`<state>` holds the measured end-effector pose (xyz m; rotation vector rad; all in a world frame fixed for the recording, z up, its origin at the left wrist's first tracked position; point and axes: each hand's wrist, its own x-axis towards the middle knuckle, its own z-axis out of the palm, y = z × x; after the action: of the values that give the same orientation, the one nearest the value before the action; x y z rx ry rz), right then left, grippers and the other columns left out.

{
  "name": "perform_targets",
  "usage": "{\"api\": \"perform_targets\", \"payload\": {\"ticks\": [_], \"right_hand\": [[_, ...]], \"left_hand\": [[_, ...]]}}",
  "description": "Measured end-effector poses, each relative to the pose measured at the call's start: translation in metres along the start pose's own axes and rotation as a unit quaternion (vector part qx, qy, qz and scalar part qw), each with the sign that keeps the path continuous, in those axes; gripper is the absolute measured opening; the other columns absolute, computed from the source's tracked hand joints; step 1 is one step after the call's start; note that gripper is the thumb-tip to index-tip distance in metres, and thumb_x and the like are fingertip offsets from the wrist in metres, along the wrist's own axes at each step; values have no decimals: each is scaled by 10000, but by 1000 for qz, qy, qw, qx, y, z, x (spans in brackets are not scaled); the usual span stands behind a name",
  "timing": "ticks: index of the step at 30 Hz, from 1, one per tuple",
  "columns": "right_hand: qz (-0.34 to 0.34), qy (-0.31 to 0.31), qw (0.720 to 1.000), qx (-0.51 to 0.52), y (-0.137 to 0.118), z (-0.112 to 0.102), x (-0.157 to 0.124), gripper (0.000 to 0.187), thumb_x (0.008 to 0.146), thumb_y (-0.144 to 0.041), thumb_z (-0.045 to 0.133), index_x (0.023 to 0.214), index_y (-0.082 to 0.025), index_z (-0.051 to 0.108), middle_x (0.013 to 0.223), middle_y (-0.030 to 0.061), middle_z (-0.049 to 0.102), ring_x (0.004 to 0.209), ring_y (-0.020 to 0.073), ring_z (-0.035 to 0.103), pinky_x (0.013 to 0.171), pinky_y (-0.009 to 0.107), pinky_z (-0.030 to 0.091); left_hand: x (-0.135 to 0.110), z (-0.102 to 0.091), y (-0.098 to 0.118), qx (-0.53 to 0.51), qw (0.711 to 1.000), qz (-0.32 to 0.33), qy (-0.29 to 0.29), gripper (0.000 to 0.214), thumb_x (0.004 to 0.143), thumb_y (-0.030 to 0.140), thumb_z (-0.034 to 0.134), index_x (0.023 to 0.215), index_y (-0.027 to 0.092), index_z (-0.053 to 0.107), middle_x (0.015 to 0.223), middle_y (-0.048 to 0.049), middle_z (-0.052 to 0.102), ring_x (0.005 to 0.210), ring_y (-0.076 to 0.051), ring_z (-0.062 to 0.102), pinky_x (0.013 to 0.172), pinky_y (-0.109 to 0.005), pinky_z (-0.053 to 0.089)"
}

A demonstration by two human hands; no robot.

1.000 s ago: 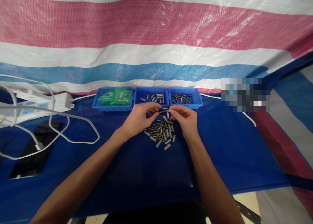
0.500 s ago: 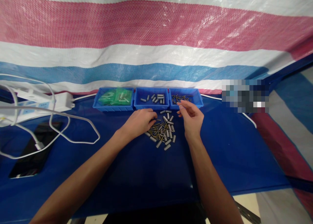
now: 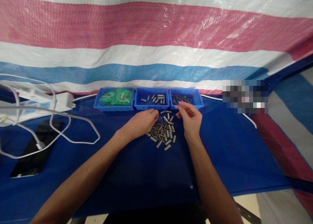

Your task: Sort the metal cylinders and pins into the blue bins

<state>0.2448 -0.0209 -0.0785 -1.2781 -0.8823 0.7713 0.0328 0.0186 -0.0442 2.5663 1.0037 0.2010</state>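
A heap of small grey sleeves and thin brass pins (image 3: 163,132) lies on the blue table cover. My left hand (image 3: 143,123) rests on the left side of the heap, fingers curled and pinched at the pile. My right hand (image 3: 189,118) hovers at the heap's right side, just in front of the right blue bin (image 3: 198,101), which holds brass pins. Its fingers are loosely curled with thumb and forefinger close together; I cannot make out anything in them. The middle blue bin (image 3: 151,105) holds grey sleeves. The left blue bin (image 3: 113,106) holds green bags.
A white power strip (image 3: 46,103) with white cables (image 3: 73,119) lies at the left. A dark phone (image 3: 31,152) sits on the cover, plugged into a cable. A striped tarp hangs behind the bins. The table's front edge runs below my arms.
A second ago both hands were pinched together above the heap. The right hand then moved to the right bin and has drawn back slightly. The left hand dropped onto the heap.
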Motion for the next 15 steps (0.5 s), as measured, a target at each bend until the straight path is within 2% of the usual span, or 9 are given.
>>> {"api": "perform_targets", "payload": {"ticks": [6, 15], "right_hand": [[-9, -23, 1000, -8, 1, -1, 0, 184, 871, -326, 758, 1034, -244, 782, 875, 33, 807, 619, 159, 673, 605, 321, 551], [7, -69, 998, 5, -5, 4, -4, 168, 850, -338, 776, 972, -222, 784, 820, 26, 795, 617, 148, 670, 618, 305, 559]], "left_hand": [[-1, -8, 2, -148, 985, 57, 63, 84, 987, 166, 569, 961, 183, 647, 819, -18, 702, 718, -158, 663, 700, -264, 494], [-1, -13, 5, -223, 966, 56, 119, 80, 937, 165, 667, 1005, 193, 699, 853, -1, 744, 723, -134, 692, 723, -247, 544]]}}
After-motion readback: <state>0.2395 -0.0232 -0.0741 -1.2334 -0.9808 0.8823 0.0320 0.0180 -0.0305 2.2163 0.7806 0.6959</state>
